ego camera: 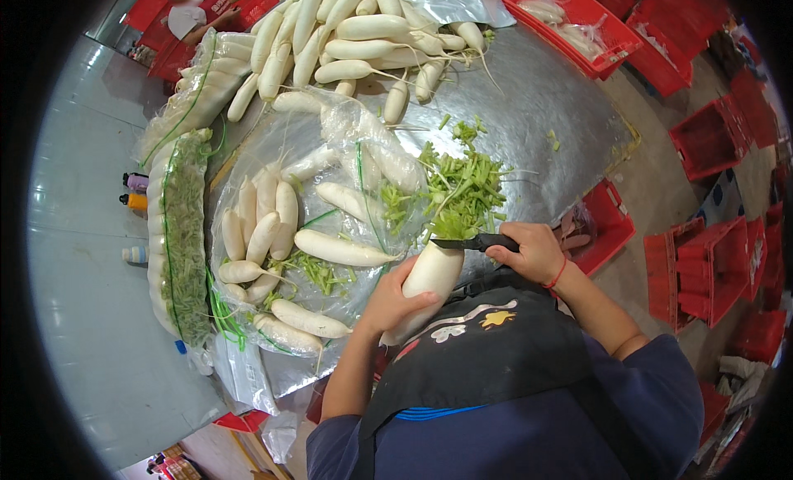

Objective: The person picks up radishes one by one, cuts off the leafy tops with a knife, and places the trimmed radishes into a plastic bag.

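Note:
My left hand [396, 300] is wrapped around a large white radish [435, 274], its leafy end tilted up and away from me. My right hand [526, 251] grips the black handle of a knife [474, 242], whose dark blade lies across the radish's top, at the base of the green stems. Just beyond is a heap of cut green radish tops [464, 185] on the metal table. To the left, several white radishes [337, 247] lie on a clear plastic bag [322, 216] with green ties, among scraps of cut stem.
A large pile of radishes [365, 46] covers the table's far side. Bagged radishes [179, 232] line the left edge, beside a grey surface [93, 263]. Red plastic crates [712, 139] stand at the right. Another person [192, 15] is at the far left.

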The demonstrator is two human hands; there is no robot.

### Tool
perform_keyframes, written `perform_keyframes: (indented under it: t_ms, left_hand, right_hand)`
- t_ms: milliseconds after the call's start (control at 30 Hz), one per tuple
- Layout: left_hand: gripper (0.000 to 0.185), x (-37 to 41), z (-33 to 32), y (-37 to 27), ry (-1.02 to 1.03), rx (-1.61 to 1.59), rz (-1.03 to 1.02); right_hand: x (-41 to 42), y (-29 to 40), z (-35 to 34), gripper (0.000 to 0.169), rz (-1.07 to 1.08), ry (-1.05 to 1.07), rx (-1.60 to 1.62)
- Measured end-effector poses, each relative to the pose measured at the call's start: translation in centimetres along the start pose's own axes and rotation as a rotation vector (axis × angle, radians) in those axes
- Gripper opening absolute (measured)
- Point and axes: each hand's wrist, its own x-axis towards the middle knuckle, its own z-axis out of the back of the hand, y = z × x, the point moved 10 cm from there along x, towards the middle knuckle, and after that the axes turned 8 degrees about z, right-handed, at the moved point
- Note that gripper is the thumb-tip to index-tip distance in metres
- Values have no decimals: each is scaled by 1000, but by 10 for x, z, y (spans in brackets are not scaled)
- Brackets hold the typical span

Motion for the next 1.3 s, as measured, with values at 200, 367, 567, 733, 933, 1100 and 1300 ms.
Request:
perform_keyframes:
  t_ms: [200, 367, 567, 733, 933, 1100, 1300]
  left_hand:
    - [74, 0, 0, -11, -74, 103, -79]
    - [75, -12, 0, -18, -137, 202, -27]
    - [80, -18, 18, -26, -238, 85, -212]
    - [83, -17, 15, -21, -247, 94, -232]
    - [82, -20, 6, -21, -190, 48, -188]
    - [83, -18, -1, -15, -113, -54, -203]
    - [83, -10, -9, -4, -21, 30, -81]
  right_hand:
    - [-3, -5, -3, 51, -38, 116, -15]
    - [-47, -133, -47, 62, -562, 265, -205]
    - [-81, -144, -34, 55, -572, 46, -100]
    - [-35, -39, -2, 47, -43, -91, 185]
    - [-17, 6, 5, 51, 114, -48, 161]
    - [-16, 4, 0, 63, 103, -58, 289]
    - [7, 26, -35, 108, -85, 138, 1225]
